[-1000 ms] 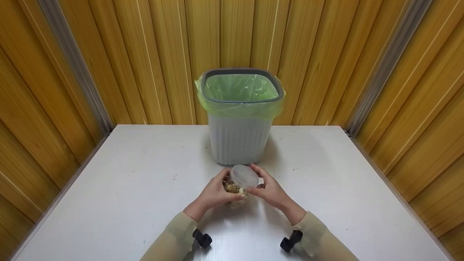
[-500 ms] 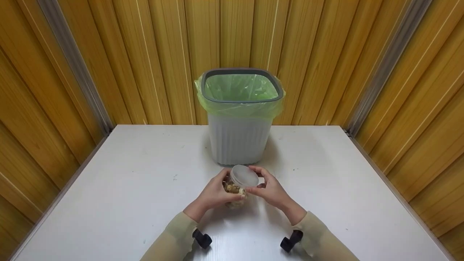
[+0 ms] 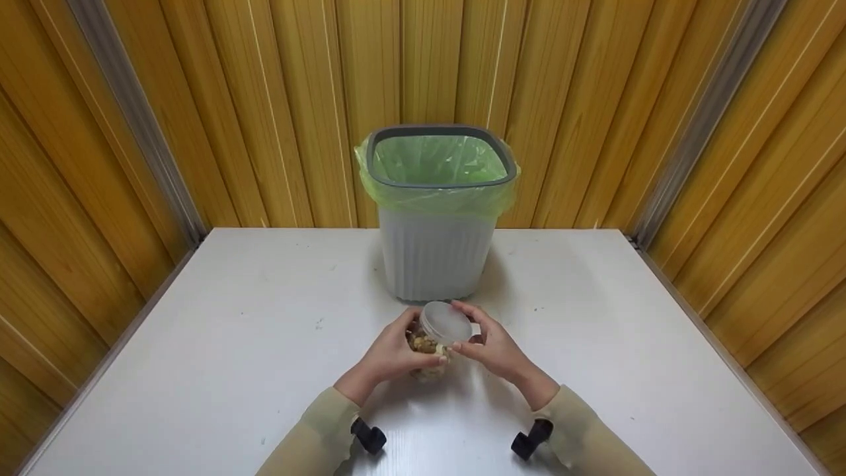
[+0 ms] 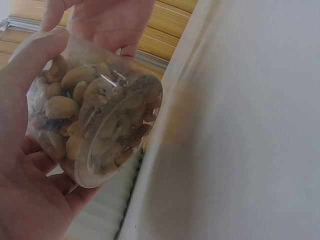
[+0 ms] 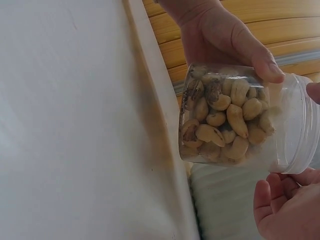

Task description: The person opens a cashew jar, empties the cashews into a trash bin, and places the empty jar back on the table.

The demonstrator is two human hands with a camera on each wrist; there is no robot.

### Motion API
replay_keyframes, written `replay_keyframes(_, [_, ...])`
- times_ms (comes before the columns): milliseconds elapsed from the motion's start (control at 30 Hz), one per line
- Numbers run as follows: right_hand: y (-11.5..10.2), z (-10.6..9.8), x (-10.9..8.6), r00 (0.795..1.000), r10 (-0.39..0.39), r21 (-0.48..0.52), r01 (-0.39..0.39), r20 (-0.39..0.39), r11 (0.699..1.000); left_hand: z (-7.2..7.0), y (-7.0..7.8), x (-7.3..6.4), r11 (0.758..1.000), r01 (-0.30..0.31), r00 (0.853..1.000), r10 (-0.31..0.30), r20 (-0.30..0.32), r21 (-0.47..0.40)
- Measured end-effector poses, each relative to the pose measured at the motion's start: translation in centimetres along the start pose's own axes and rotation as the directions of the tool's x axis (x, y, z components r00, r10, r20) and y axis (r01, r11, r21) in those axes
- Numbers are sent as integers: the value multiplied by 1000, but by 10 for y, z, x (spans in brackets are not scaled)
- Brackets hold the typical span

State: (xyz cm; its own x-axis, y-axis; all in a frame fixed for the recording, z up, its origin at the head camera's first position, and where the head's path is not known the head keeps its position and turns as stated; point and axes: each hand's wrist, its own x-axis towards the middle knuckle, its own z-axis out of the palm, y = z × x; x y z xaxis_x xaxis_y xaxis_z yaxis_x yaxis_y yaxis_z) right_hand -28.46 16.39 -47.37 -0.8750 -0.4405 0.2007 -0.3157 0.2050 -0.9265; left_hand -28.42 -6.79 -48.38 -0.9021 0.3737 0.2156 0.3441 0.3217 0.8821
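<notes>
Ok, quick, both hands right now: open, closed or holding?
Left hand: closed around the clear jar of nuts, holding it.
Right hand: holding the lid by its edge.

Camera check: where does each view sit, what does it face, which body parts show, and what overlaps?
Head: worn on the head, facing forward and down at the jar, lid and bin; left hand, right hand and both sleeves show.
Left wrist: on that wrist, facing the jar's side and base; left hand near, right hand beyond.
Right wrist: on that wrist, facing the jar's side; left hand gripping it, right hand partly cut off.
Both wrist views share the jar, its nuts and both hands.
</notes>
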Motion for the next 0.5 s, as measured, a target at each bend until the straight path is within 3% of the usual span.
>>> replay_keyframes(300, [1,0,0,999,1,54,-4,50,999,0,-1,0,1000,11,1000,-11,-4,2])
replay_keyframes(500, [-1,2,0,999,48,-6,-48,-10,999,-1,0,-1,1000,20,1000,-20,6,-15])
